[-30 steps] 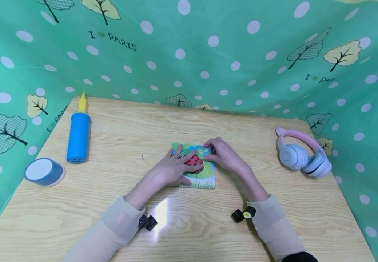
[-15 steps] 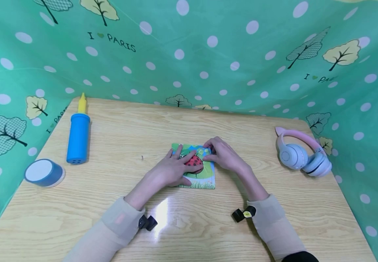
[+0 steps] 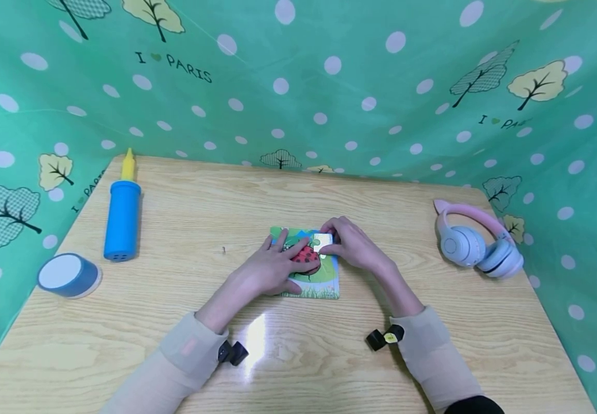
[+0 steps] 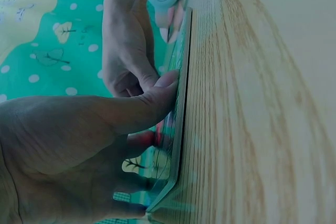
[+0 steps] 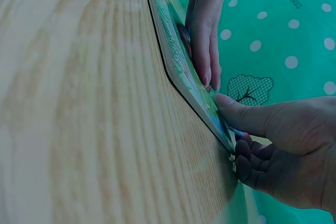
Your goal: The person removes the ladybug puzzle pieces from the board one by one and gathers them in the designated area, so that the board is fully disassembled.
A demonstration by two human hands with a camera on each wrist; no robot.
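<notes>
A square jigsaw puzzle (image 3: 324,279) with a red ladybug picture lies flat in the middle of the table. My left hand (image 3: 272,267) rests over its left part with fingers spread straight, covering some of the ladybug. At the upper right corner, my right hand (image 3: 355,244) pinches a puzzle piece (image 3: 322,242), which shows pale between thumb and index finger. The right wrist view has that thumb (image 5: 244,114) on the puzzle's top face and the other fingers curled at its edge. In the left wrist view, the left thumb (image 4: 163,95) lies along the puzzle's near edge.
A blue pump (image 3: 122,221) with a yellow nozzle lies at the back left, behind a blue-and-white round container (image 3: 69,275). Pink and pale-blue headphones (image 3: 463,247) rest on the right. A green dotted cloth (image 3: 298,86) hangs behind the wooden table (image 3: 298,368).
The piece under the right hand's fingers was coloured like the picture and now shows pale. Both hands stay in nearly the same place.
</notes>
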